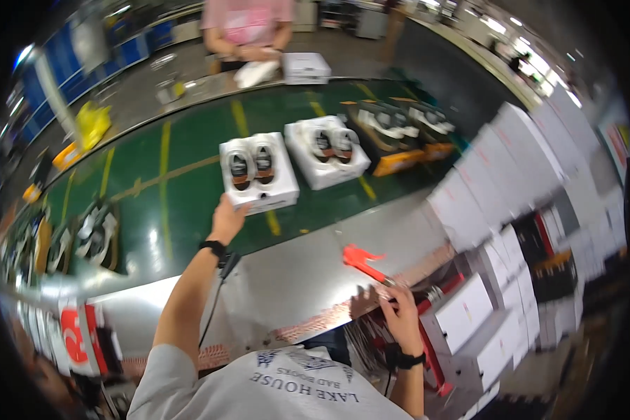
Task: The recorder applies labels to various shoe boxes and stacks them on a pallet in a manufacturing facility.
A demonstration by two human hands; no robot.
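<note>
My left hand [227, 220] grips the near left corner of a white shoebox [281, 192] on the green conveyor belt [199, 199]. A pair of shoes [251, 165] with dark insoles and pale uppers rests on that box. Over the metal ledge [287, 273], my right hand [401, 316] is closed around the end of a red air blow gun [360, 257], at its hose fitting. The gun's head points away to the left. Just right of the first box is a second white shoebox [330, 173] with another pair of shoes [332, 143] on it.
Dark and orange boxes with shoes [385, 133] sit farther right on the belt; more shoes [98, 234] are at its left. White shoeboxes [497, 168] are stacked at my right. Across the belt, a person in pink [248, 28] handles white material beside a white box [306, 68].
</note>
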